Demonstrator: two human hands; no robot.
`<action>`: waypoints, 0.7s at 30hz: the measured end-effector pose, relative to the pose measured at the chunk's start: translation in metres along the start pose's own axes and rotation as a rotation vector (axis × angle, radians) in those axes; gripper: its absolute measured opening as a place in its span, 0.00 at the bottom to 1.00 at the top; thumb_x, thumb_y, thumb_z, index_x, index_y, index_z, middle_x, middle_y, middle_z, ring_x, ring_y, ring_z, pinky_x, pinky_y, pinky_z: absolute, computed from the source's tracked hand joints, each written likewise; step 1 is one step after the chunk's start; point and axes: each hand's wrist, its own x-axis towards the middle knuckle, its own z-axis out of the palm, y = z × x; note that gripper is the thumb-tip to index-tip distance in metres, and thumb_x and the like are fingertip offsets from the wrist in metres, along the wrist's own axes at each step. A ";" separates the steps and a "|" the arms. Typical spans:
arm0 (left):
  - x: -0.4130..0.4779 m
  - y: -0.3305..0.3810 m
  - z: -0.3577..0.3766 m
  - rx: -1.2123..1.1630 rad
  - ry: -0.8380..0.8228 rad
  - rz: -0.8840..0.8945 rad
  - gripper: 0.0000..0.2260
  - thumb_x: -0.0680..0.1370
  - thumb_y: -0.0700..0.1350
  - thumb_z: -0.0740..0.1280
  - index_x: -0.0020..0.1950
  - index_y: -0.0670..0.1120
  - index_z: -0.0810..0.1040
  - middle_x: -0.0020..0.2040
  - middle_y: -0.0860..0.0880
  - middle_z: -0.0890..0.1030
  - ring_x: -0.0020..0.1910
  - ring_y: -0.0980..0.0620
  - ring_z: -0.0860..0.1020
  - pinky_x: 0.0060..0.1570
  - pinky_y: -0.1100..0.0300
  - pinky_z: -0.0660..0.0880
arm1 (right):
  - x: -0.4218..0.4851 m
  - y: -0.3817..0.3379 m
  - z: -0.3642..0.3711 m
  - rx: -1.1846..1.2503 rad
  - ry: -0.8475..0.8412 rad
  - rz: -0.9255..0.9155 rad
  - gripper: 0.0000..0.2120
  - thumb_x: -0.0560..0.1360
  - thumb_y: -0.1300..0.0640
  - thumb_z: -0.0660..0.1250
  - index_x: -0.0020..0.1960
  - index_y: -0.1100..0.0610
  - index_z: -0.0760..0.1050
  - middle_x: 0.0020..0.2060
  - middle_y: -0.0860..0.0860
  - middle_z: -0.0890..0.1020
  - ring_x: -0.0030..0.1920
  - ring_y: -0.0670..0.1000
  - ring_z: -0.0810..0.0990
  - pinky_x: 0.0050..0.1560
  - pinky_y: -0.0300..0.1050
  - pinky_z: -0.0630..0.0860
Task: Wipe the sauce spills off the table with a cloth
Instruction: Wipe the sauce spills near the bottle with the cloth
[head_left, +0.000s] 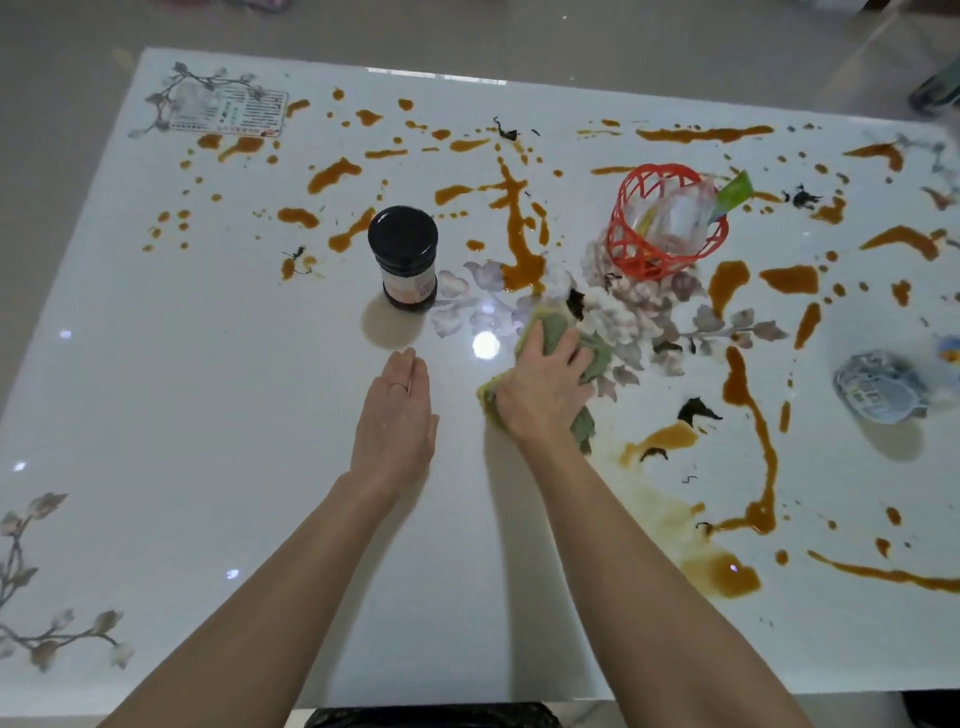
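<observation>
Right grip (540, 384), a bare hand, lies palm-down on the cloth (553, 325), fingers spread and pressing, not clenched round it. The cloth sits under the palm at mid surface (208, 415), its edges poking out ahead of the fingers and at the wrist side. Left grip (397, 415) rests flat on the bare surface just left of it, fingers straight and together, holding nothing.

Most of the cloth is hidden by the hand. It is green with a yellow edge, crumpled and soft-looking. Brown sauce spills (522, 244) run in glossy streaks and blobs over the far and right parts, with dark shreds (698, 410) among them. The surface is white and glossy with a floral print.

Dark-lidded jar (403, 257) stands upright. A red lattice basket (670, 228) is tipped, with clear plastic inside, contents unclear. A blue-white object (878, 392) at right is blurred.
</observation>
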 end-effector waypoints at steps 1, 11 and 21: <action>0.001 0.000 0.000 0.002 -0.008 -0.004 0.30 0.79 0.41 0.60 0.76 0.37 0.47 0.77 0.42 0.47 0.76 0.46 0.47 0.75 0.53 0.49 | -0.005 -0.009 0.003 -0.002 -0.013 -0.059 0.41 0.73 0.52 0.68 0.79 0.50 0.48 0.76 0.58 0.51 0.72 0.63 0.53 0.66 0.62 0.61; 0.001 -0.003 0.002 0.016 -0.042 -0.016 0.29 0.79 0.43 0.60 0.76 0.38 0.49 0.77 0.42 0.49 0.76 0.46 0.47 0.74 0.52 0.50 | 0.041 0.028 -0.013 -0.009 0.063 0.106 0.32 0.79 0.49 0.58 0.79 0.48 0.49 0.75 0.57 0.53 0.72 0.61 0.54 0.63 0.68 0.65; 0.002 -0.006 0.002 0.007 -0.064 -0.003 0.30 0.80 0.43 0.59 0.76 0.38 0.47 0.77 0.42 0.47 0.76 0.46 0.45 0.75 0.53 0.48 | 0.037 0.045 -0.008 -0.020 0.134 0.005 0.29 0.80 0.50 0.55 0.78 0.51 0.51 0.74 0.59 0.56 0.71 0.62 0.56 0.62 0.62 0.69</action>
